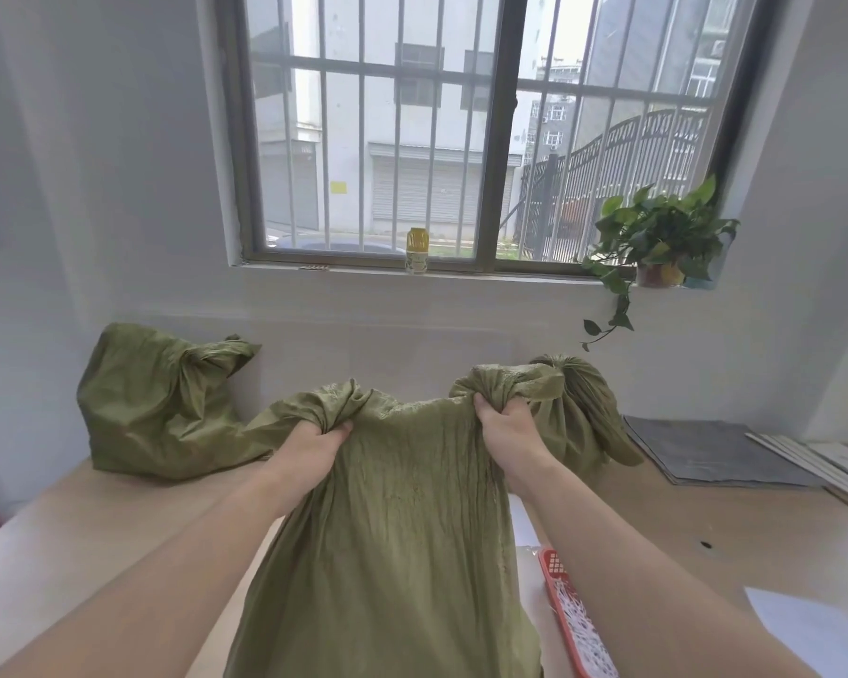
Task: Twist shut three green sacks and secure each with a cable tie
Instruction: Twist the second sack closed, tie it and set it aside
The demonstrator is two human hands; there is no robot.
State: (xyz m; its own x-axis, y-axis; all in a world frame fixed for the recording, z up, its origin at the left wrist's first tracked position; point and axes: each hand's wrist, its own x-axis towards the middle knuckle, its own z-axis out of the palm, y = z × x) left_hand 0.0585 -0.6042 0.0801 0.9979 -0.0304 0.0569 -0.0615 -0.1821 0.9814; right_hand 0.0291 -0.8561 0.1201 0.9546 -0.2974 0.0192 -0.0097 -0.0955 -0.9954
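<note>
My left grip (321, 435) and right grip (503, 423) each clench a bunched corner of the middle sack (402, 506), holding its top edge up over the table (681, 521). Its body hangs between my forearms and is cut off at the bottom. A second sack (153, 408) sits left by the wall, and a third sack (578, 403) is just behind my right grip. Bare table lies to my right. A red basket (559, 604) of white cable ties (583, 623) is partly hidden by my forearm. I cannot tell whether either gathered neck is tied.
</note>
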